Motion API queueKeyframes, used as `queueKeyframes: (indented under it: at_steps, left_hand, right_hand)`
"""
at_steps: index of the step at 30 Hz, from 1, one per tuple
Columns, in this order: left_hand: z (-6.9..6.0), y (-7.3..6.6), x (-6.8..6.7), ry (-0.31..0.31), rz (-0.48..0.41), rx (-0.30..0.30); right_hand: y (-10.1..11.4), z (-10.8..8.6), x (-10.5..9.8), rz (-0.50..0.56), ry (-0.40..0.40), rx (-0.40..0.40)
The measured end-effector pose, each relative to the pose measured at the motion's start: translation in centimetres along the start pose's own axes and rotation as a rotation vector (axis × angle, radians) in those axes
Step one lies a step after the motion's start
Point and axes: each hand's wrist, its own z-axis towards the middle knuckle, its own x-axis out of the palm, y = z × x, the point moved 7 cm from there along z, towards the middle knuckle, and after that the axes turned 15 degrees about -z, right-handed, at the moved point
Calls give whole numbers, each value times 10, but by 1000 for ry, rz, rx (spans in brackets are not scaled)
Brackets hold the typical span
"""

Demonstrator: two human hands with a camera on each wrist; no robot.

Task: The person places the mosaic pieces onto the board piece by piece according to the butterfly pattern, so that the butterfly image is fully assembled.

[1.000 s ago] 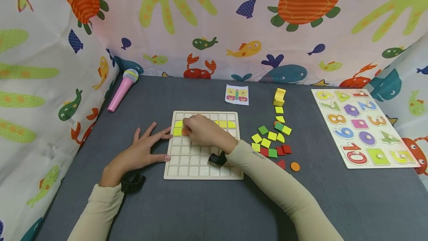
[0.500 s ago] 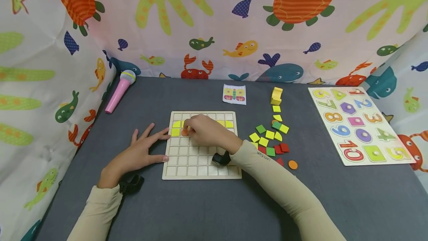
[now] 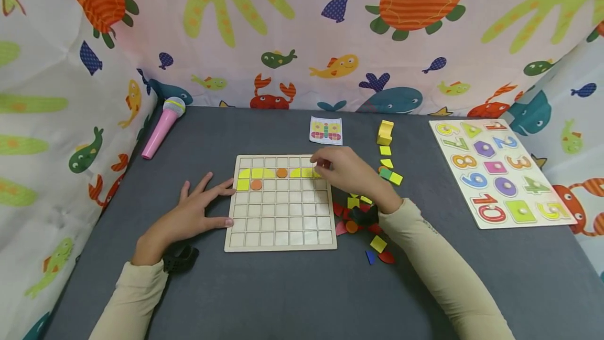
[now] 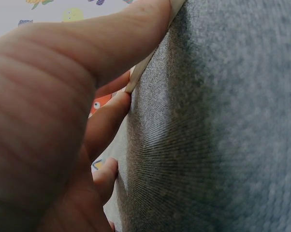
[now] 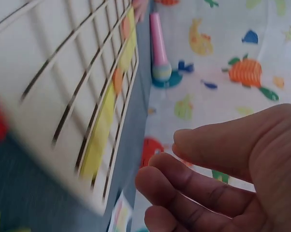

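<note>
Two orange discs and several yellow pieces in upper rows of a pale grid board; square cells, thin dividers, plain rim, flat on grey cloth. Second row: orange between yellow runs. Third: yellow, then orange, at left. Left hand spread, thumb and fingertips against left edge. Right hand at upper right corner, fingers loosely bent, thumb just off the fingertips.

A pale board edge is touched by the left hand. Grey cloth is seen alongside, printed fabric behind the hand.
</note>
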Motion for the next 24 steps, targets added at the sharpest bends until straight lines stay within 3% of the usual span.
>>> queueKeyframes:
  at_steps: [4, 11, 24]
  left_hand:
    - [0, 2, 1, 5, 3, -4]
    - [1, 2, 0, 5, 9, -4]
    - [0, 2, 0, 4, 6, -1]
  right_hand:
    - [-23, -23, -11, -11, -10, 62]
    - [-47, -56, -14, 7, 49, 125]
    - [-54, -72, 5, 7, 122, 56]
